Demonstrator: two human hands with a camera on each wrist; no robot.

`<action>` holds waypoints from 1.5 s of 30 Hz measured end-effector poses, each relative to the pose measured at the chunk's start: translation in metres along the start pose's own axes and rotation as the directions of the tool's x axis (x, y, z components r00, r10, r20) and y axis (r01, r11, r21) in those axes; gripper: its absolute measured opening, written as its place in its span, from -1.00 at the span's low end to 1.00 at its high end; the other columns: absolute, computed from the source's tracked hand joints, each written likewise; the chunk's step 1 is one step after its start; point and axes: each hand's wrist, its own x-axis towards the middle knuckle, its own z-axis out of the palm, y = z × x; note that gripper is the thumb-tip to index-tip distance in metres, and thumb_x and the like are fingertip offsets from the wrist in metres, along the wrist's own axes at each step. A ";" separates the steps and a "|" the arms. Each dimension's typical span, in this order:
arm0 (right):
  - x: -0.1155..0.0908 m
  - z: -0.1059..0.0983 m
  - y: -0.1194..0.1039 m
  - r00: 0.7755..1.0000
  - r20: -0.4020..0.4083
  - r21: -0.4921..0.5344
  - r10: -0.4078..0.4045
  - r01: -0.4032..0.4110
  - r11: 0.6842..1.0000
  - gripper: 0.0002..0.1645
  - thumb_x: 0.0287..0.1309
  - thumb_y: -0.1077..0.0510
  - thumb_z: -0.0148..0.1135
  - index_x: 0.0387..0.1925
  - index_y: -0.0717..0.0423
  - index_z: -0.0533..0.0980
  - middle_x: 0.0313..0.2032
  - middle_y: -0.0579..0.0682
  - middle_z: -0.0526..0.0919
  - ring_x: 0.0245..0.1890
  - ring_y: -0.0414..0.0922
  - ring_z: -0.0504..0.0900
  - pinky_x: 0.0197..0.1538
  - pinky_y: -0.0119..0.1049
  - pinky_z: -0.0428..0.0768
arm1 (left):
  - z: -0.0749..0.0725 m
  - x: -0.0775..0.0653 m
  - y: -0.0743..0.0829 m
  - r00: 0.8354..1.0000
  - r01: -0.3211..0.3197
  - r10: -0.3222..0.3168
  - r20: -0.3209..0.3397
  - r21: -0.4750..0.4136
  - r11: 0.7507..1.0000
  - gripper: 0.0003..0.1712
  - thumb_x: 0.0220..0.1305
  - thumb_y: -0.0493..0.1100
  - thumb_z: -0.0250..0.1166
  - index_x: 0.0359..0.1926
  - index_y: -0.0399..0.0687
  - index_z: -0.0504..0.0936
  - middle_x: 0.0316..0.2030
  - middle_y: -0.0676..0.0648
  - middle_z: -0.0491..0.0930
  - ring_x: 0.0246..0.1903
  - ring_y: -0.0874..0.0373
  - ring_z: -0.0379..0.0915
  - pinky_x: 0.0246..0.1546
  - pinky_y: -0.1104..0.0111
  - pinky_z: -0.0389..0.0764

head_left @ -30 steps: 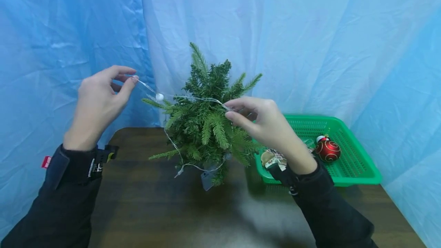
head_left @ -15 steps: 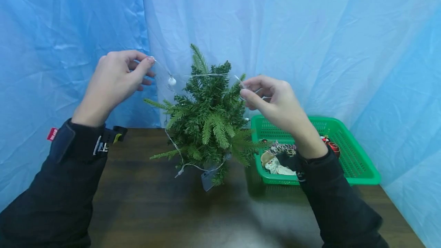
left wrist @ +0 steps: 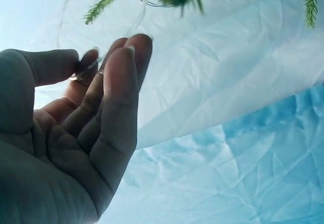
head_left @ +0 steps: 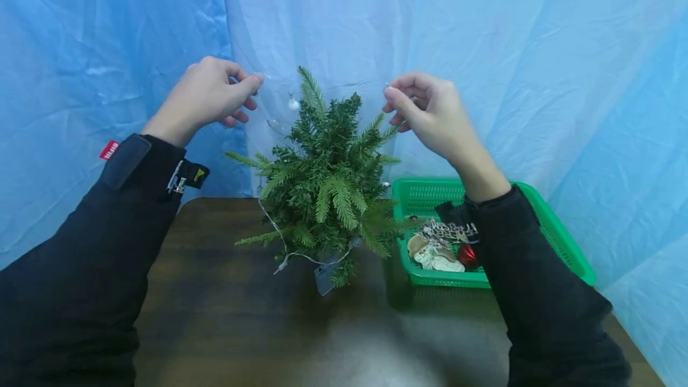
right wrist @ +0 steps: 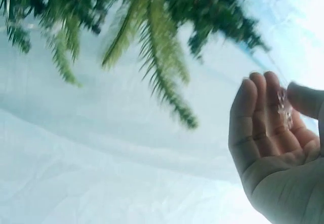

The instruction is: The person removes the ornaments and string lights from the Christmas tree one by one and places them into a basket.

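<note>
Our left hand pinches a thin, clear string with white balls. Its low loop is on the bushy green tree; the faint far stretch seems not yet on. Farther right, our right hand pinches it too.

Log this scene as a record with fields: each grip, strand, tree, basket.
Left grip: pinches clear strand
Right grip: pinches it too
Strand: spans between both hands near treetop; lower length loops across tree's front
Tree: green, upright on dark table
Basket: green, right of tree; holds red bauble, other ornaments; partly hidden by right sleeve
</note>
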 end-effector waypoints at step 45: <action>0.025 0.001 0.065 0.948 0.065 0.318 0.313 -0.317 0.894 -0.68 0.47 0.02 0.17 0.10 0.08 0.40 0.08 0.05 0.50 0.09 -0.01 0.56 0.15 -0.07 0.53 | 0.064 0.042 0.117 0.785 -0.572 0.548 0.289 -0.002 0.820 -0.65 0.62 -0.16 -0.04 0.25 -0.13 0.50 0.49 -0.06 0.24 0.49 0.12 0.07 0.47 0.27 0.08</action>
